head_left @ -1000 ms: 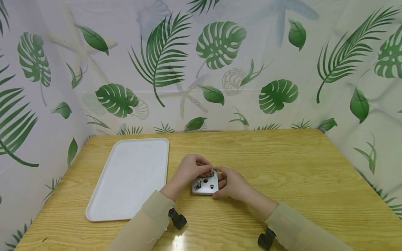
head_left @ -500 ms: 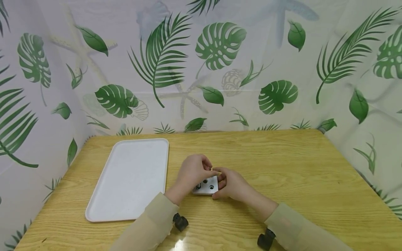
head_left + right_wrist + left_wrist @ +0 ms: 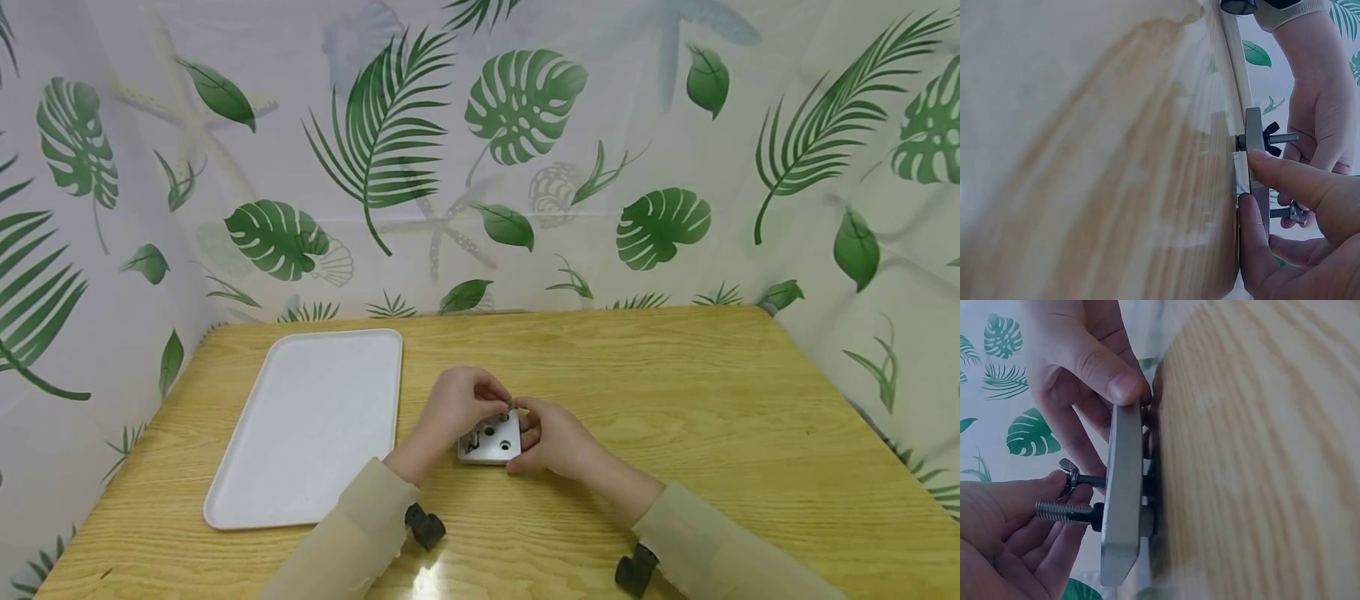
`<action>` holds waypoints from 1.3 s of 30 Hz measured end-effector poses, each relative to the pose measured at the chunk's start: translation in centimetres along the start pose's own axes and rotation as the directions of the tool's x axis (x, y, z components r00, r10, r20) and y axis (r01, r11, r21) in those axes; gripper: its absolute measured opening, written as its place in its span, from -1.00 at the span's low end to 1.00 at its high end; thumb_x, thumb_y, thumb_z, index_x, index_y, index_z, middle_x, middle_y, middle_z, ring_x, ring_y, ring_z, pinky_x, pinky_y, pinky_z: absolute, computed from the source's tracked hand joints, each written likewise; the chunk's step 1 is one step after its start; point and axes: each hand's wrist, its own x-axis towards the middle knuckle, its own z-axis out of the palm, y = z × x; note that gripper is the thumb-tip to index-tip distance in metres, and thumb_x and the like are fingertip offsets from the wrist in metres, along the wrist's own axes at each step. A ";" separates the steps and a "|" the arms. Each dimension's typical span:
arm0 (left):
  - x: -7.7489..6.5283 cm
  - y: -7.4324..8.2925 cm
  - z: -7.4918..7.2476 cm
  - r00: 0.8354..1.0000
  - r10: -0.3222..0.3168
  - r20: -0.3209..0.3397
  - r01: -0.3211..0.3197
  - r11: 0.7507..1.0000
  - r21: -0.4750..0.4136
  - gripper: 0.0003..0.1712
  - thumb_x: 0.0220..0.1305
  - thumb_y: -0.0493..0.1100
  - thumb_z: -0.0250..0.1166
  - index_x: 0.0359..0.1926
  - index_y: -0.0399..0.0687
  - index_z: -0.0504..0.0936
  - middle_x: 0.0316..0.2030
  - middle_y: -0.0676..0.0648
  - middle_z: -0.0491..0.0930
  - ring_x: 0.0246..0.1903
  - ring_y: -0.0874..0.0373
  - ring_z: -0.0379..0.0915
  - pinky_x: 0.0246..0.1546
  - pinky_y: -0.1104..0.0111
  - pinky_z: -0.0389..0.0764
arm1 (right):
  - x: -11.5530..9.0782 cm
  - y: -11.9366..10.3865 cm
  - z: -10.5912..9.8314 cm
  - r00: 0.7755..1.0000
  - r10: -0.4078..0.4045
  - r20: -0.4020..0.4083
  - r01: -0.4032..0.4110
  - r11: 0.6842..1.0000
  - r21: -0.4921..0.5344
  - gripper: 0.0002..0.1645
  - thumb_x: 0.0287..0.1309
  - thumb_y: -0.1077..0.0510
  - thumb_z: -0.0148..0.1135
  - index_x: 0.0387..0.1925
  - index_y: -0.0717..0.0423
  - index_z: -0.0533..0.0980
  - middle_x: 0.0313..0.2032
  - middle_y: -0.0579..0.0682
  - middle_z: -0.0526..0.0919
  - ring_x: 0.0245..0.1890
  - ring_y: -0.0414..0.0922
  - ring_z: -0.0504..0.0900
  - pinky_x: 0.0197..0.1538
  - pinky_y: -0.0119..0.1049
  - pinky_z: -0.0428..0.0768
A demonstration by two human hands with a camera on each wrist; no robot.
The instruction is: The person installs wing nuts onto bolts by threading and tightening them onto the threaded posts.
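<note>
A square silver metal plate with holes lies in front of me, and two bolts stand up from it. My left hand pinches a silver wing nut near the tip of the far bolt, its fingertips partly hiding it in the head view. Nearer to me, a black wing nut sits low on the other threaded bolt, close against the plate. With thumb and fingers, my right hand grips the plate's right side. In the side views the bolt heads hold the plate slightly off the table.
A white tray lies on the wooden table to the left of my left arm. Behind the table hangs a leaf-patterned cloth. Each wrist carries a small black camera.
My left hand rolls over the far bolt: its thumb swung right half a second ago and is now back left. The right hand stays on the plate, which looks unmoved.
</note>
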 end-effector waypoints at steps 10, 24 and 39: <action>0.7 -1.1 0.0 0.996 -0.004 0.092 0.014 0.993 -0.114 -0.87 0.24 -0.24 0.27 -0.29 0.04 0.73 -0.28 0.05 0.69 -0.28 0.26 0.60 -0.22 0.39 0.58 | 0.1 0.0 0.1 1.000 0.010 -0.017 -0.011 1.000 -0.021 0.13 -0.39 0.23 0.62 0.30 0.22 0.25 -0.20 0.00 0.61 -0.32 -0.22 0.63 -0.24 -0.32 0.60; -0.3 0.8 -0.1 0.998 -0.049 -0.032 0.054 0.988 0.144 -0.75 0.15 0.09 0.34 -0.32 0.05 0.62 -0.46 0.07 0.57 -0.49 0.22 0.46 -0.50 0.42 0.47 | 0.0 0.0 0.0 1.000 0.008 0.000 -0.008 1.000 -0.017 0.13 -0.37 0.23 0.61 0.33 0.12 0.25 -0.20 0.00 0.61 -0.34 -0.23 0.63 -0.24 -0.33 0.60; -0.5 1.1 0.3 1.000 -0.012 -0.028 0.019 0.965 0.263 -0.73 0.06 0.10 0.41 -0.37 0.03 0.64 -0.55 0.13 0.53 -0.58 0.28 0.42 -0.58 0.46 0.43 | 0.0 0.0 0.0 1.000 -0.008 -0.007 0.008 1.000 -0.030 0.08 -0.37 0.23 0.61 0.29 0.16 0.28 -0.20 0.00 0.59 -0.32 -0.21 0.62 -0.26 -0.32 0.60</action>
